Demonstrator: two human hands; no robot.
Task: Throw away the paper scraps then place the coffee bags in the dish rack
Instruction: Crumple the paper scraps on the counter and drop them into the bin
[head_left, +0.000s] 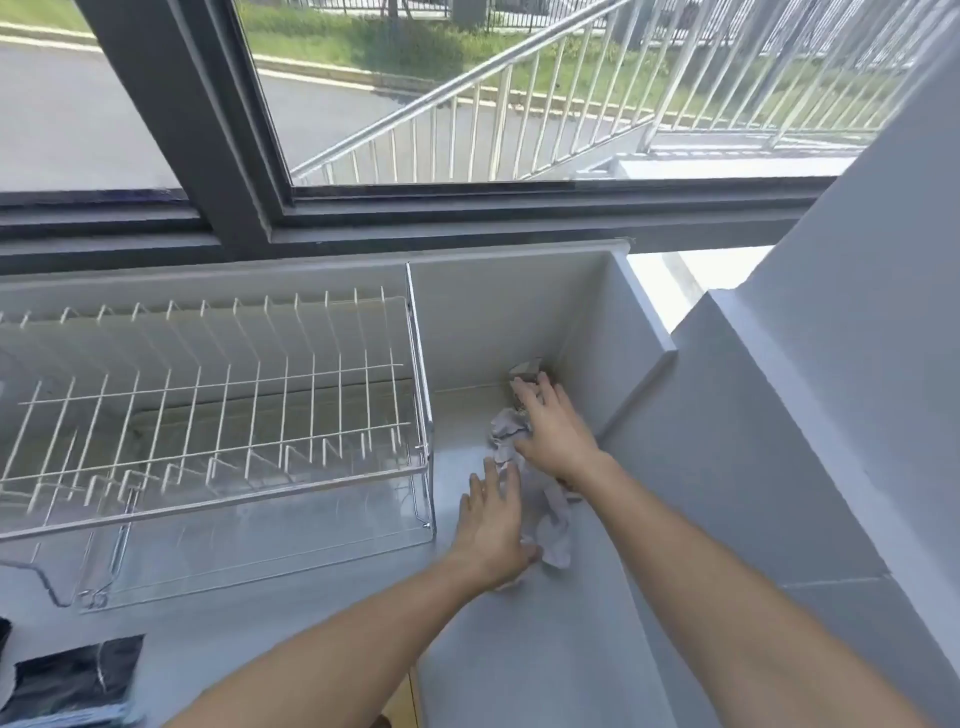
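Observation:
Crumpled white paper scraps (555, 525) lie on the grey counter, to the right of the wire dish rack (218, 415). My left hand (491, 525) rests flat on the near end of the scraps, fingers spread. My right hand (553, 428) lies over the far end, its fingers reaching toward a small brownish packet (527, 368) in the back corner. Neither hand has clearly closed around the paper. A dark coffee bag (72, 680) lies at the bottom left of the counter. The rack stands empty.
The counter (519, 649) runs into a corner, with a white wall (779, 415) and ledge close on the right. A window frame (415, 228) runs along the back. A wire handle (36, 577) lies near the rack's front left.

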